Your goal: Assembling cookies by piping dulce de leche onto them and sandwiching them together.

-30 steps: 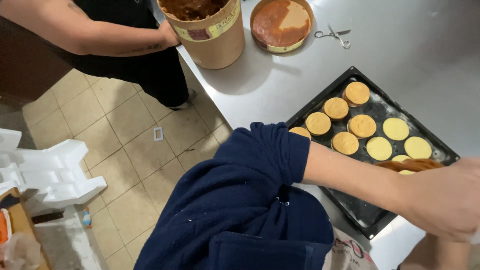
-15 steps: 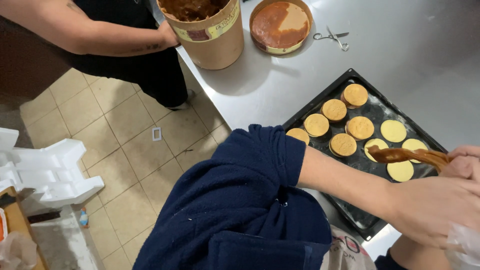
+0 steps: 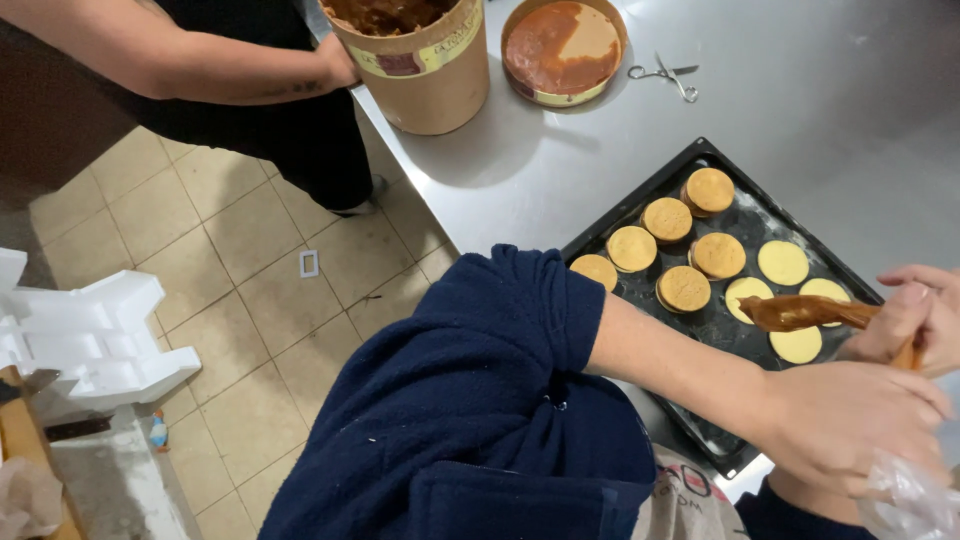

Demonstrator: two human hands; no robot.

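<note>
A black baking tray (image 3: 640,205) lies on a steel table (image 3: 830,100) and holds round cookies. Several are browned sandwiches (image 3: 686,288); three pale discs (image 3: 783,262) lie at the right. My right hand (image 3: 915,315) grips a wooden spatula (image 3: 800,312) loaded with brown caramel, its tip above the pale discs. My left arm, in a rolled navy sleeve, reaches across below the tray. My left hand (image 3: 860,425) is curled palm down over crinkled clear plastic (image 3: 905,500) near the tray's front corner.
Another person stands at the table's far left, a hand (image 3: 335,62) on a tall cardboard tub (image 3: 420,70) of caramel. A round caramel-smeared lid (image 3: 563,50) and scissors (image 3: 662,74) lie beside it. White foam packing (image 3: 90,340) sits on the tiled floor.
My right hand has come into view from the right, bringing the caramel spatula left over the pale discs. My left hand has drawn slightly left and down.
</note>
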